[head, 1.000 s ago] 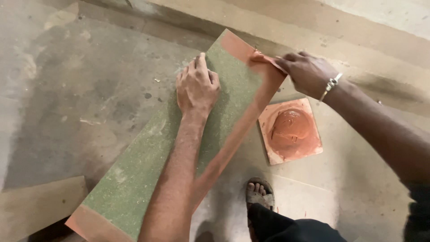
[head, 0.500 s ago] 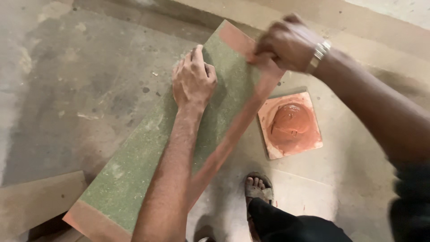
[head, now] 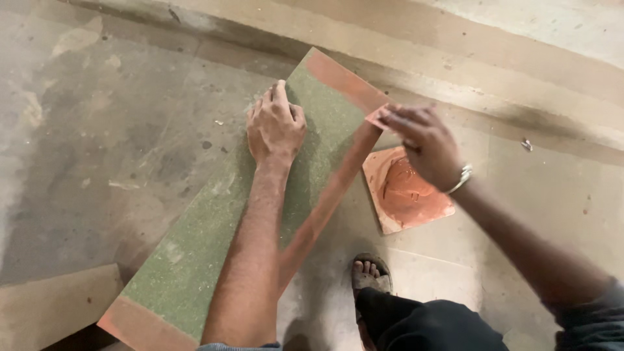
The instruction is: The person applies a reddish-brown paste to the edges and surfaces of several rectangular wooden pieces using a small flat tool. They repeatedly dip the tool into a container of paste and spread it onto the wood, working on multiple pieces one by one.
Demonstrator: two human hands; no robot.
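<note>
Head view: your two hands work on a long green board on the floor.

Your left hand [head: 275, 127] lies flat, palm down, on the green board [head: 214, 227], which has reddish paste along its ends and right edge. Your right hand [head: 422, 144] pinches a small flat scraper [head: 377, 118], coated with the same paste, at the upper right edge of the board. Just beside it, a square tile [head: 416, 201] with red paste lies on the concrete floor [head: 97, 143], near your sandalled foot [head: 370, 276].

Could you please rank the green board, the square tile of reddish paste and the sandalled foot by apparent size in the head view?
1. Green board, by far.
2. Square tile of reddish paste.
3. Sandalled foot, partly hidden by the trouser leg, so unsure.
</note>
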